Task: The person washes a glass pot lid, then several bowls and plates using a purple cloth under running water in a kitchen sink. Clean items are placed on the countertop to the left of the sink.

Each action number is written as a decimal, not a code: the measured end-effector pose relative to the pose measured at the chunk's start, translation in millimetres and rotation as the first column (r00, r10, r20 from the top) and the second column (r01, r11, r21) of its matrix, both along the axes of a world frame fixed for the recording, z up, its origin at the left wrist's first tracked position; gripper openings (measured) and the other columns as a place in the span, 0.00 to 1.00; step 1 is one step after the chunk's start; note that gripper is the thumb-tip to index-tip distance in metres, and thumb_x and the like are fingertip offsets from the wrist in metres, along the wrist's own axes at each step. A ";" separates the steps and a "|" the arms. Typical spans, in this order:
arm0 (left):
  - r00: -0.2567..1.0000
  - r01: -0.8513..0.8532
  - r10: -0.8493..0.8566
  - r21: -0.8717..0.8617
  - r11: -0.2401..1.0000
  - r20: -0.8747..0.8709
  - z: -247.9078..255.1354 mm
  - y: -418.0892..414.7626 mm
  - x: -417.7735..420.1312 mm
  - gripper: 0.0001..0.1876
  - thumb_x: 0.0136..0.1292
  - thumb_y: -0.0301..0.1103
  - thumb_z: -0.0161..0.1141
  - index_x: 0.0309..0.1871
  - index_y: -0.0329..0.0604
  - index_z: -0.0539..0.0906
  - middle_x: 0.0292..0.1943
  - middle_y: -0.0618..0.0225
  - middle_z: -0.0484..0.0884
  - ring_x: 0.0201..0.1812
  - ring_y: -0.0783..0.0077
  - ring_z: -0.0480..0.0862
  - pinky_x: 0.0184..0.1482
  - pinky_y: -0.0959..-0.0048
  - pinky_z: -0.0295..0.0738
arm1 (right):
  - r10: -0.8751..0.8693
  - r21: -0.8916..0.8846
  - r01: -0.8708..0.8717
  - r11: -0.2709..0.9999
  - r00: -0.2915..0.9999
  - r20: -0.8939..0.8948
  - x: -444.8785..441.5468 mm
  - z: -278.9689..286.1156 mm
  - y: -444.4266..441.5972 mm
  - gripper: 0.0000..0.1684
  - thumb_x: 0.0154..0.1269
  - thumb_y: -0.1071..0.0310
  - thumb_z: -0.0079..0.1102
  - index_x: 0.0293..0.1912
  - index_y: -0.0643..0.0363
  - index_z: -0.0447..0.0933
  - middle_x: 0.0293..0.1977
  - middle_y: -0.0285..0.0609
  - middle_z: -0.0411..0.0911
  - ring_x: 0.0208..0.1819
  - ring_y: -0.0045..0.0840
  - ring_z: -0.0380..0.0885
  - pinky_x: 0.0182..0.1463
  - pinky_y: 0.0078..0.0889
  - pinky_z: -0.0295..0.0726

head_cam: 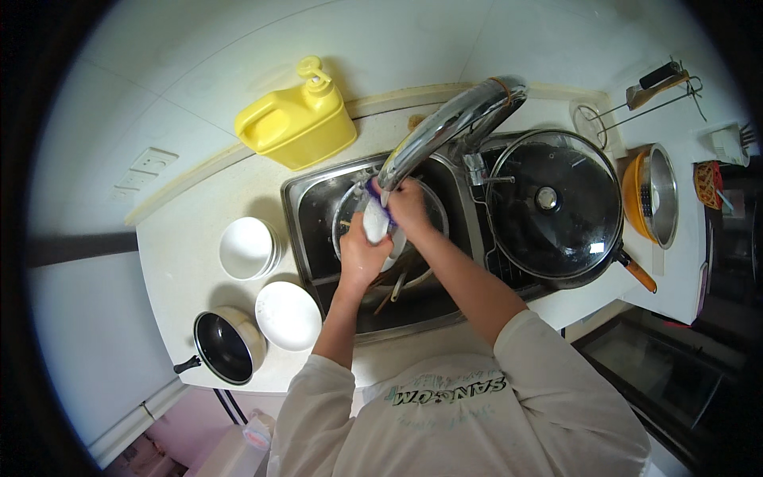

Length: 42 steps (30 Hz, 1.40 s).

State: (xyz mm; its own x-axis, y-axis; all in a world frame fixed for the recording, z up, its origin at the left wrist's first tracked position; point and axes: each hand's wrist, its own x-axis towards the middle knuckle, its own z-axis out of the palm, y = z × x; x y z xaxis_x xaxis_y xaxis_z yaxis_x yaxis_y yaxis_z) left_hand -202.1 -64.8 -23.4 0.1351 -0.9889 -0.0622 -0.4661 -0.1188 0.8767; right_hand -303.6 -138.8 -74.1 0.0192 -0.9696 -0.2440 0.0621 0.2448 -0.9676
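Over the sink [310,262], my left hand [362,253] grips a white ceramic dish [375,222] by its near side; its exact shape is partly covered by my fingers. My right hand [408,206] presses a purple-edged scrubbing cloth [373,189] against the dish, right below the chrome faucet's spout [411,152]. Under both hands stands a round basin [444,222] inside the sink. Another white dish [394,255] shows in it, half hidden. Utensil handles [399,287] lean at its near side.
Left of the sink are stacked white bowls [245,248], a white plate [289,316] and a saucepan [225,347]. A yellow jug [298,128] stands behind. To the right sit a glass-lidded pan [551,208] with an orange handle and nested bowls [661,197].
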 end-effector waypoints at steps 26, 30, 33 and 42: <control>0.995 -0.002 0.008 -0.061 0.998 0.095 2.9 10.1 1.6 0.17 0.46 0.29 0.67 0.38 0.35 0.74 0.29 0.50 0.81 0.34 0.53 0.85 0.35 0.66 0.77 | -0.070 0.342 -0.073 0.937 0.919 0.388 -15.7 -10.1 -2.6 0.17 0.64 0.54 0.48 0.43 0.55 0.77 0.39 0.40 0.80 0.40 0.29 0.78 0.46 0.33 0.75; 0.992 -0.122 0.124 -0.133 0.984 0.000 5.6 15.3 -1.4 0.18 0.47 0.30 0.68 0.40 0.35 0.74 0.30 0.57 0.83 0.33 0.67 0.84 0.36 0.71 0.77 | -0.389 0.634 -0.339 0.695 0.565 0.728 -4.5 -34.2 40.2 0.30 0.65 0.41 0.38 0.53 0.51 0.72 0.48 0.39 0.77 0.50 0.31 0.75 0.54 0.43 0.73; 0.959 -0.101 0.095 -0.006 0.995 -0.268 -2.4 17.4 13.1 0.17 0.51 0.28 0.67 0.43 0.37 0.75 0.35 0.67 0.82 0.36 0.78 0.80 0.40 0.75 0.75 | -0.343 0.563 -0.251 0.787 0.580 0.739 -8.4 -39.2 29.8 0.28 0.64 0.42 0.42 0.51 0.52 0.74 0.46 0.39 0.78 0.48 0.30 0.76 0.53 0.39 0.74; 0.940 0.164 -0.146 0.036 0.986 -0.310 -35.7 8.0 27.1 0.19 0.49 0.24 0.65 0.47 0.38 0.76 0.38 0.66 0.81 0.41 0.73 0.81 0.45 0.75 0.73 | 0.055 -0.381 -0.430 0.818 0.720 -0.692 15.2 39.7 30.2 0.19 0.54 0.54 0.59 0.38 0.60 0.77 0.34 0.53 0.77 0.35 0.47 0.77 0.40 0.41 0.75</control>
